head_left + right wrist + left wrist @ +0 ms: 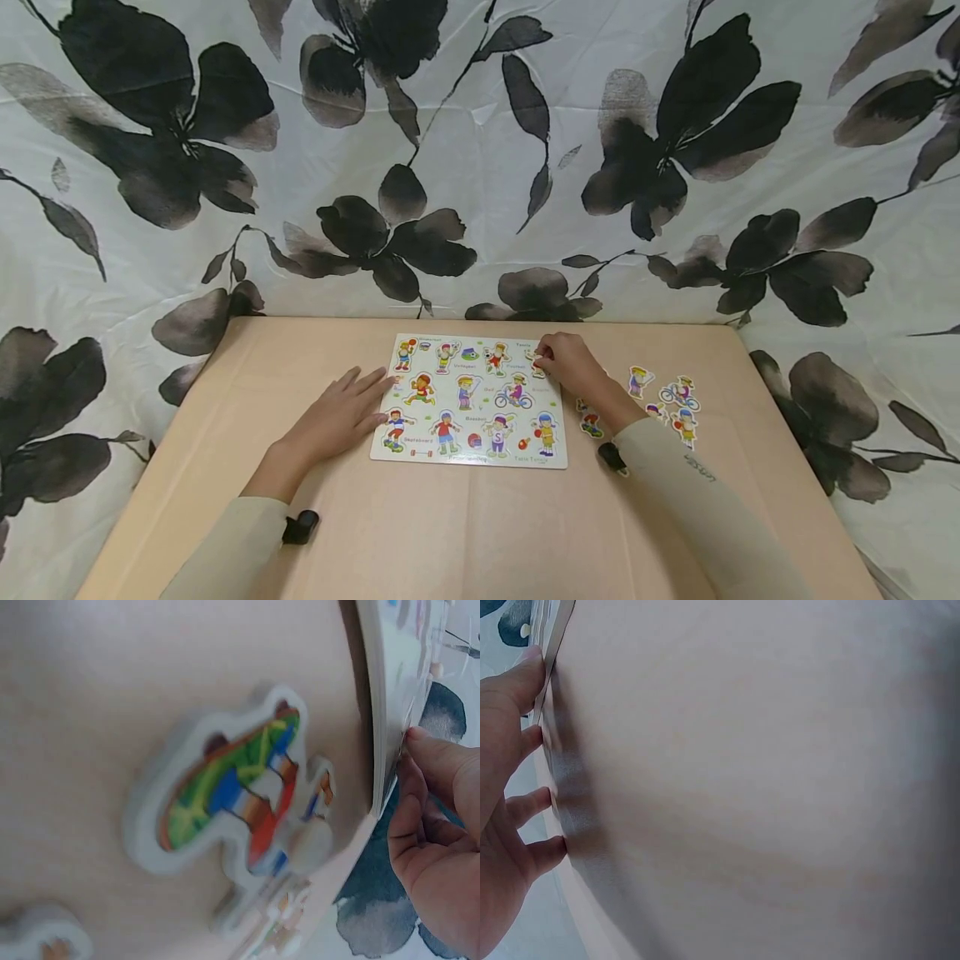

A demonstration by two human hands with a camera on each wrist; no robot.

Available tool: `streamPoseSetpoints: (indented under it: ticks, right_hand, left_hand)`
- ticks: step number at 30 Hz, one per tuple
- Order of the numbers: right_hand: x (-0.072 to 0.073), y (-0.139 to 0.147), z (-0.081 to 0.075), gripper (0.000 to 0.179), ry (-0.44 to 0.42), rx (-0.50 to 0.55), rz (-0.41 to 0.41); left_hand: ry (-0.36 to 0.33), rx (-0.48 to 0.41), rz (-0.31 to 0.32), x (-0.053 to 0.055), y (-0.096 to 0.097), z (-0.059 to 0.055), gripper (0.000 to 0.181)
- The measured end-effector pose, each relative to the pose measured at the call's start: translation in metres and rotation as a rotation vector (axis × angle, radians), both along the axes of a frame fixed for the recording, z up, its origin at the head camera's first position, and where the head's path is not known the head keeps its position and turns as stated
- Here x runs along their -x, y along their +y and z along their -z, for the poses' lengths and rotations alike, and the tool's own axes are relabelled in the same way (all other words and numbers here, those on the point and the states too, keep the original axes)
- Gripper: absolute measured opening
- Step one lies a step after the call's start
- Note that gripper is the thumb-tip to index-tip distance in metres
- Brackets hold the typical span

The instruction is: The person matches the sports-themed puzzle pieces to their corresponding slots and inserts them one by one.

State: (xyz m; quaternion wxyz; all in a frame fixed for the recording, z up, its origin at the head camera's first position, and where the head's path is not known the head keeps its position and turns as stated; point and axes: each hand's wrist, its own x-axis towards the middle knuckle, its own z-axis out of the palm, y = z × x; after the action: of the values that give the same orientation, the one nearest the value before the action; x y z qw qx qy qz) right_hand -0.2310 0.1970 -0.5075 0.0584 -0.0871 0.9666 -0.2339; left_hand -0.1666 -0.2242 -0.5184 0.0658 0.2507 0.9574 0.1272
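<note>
A white puzzle board (pixel 441 388), printed with small sports figures, lies on the table. My left hand (pixel 339 419) rests at its left edge, fingers spread and tips at the border; the left wrist view shows the left hand (pixel 514 780) reaching along that edge. At the board's top right corner my right hand (pixel 573 365) pinches a small figure-shaped puzzle piece (pixel 537 364), mostly hidden behind the fingers. In the right wrist view, the right hand's (pixel 442 817) thumb and forefinger meet by the board's side (pixel 377 712).
Right of the board lie several loose puzzle pieces: a cyclist piece (pixel 680 393), a figure in purple (pixel 640 381) and a skateboarder (pixel 240 787) with a peg. The right forearm (pixel 690 492) covers part of this group. A floral cloth (pixel 480 167) hangs behind the table (pixel 420 533).
</note>
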Motion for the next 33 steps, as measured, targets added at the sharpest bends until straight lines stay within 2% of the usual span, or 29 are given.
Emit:
streamPoseSetpoints:
  ticks: [10, 18, 23, 28, 33]
  right_hand:
    - [-0.001, -0.005, -0.002, 0.014, 0.001, -0.024, 0.029]
    - [-0.005, 0.001, -0.005, 0.016, 0.008, 0.033, 0.024]
    - [-0.011, 0.019, -0.016, 0.015, 0.047, 0.088, 0.024]
    - [-0.015, 0.046, -0.024, 0.017, 0.08, 0.07, 0.047]
    - [-0.022, 0.07, -0.026, 0.018, 0.065, 0.067, 0.072]
  left_hand:
    - [0.005, -0.006, 0.002, 0.001, 0.0, -0.001, 0.066]
    - [0.008, -0.006, 0.013, 0.001, -0.001, -0.002, 0.065]
    - [0.002, -0.011, 0.015, 0.002, 0.0, -0.002, 0.065]
    - [-0.009, -0.01, 0.001, 0.002, -0.001, -0.001, 0.064]
    - [-0.018, -0.013, -0.009, 0.0, -0.001, 0.0, 0.062]
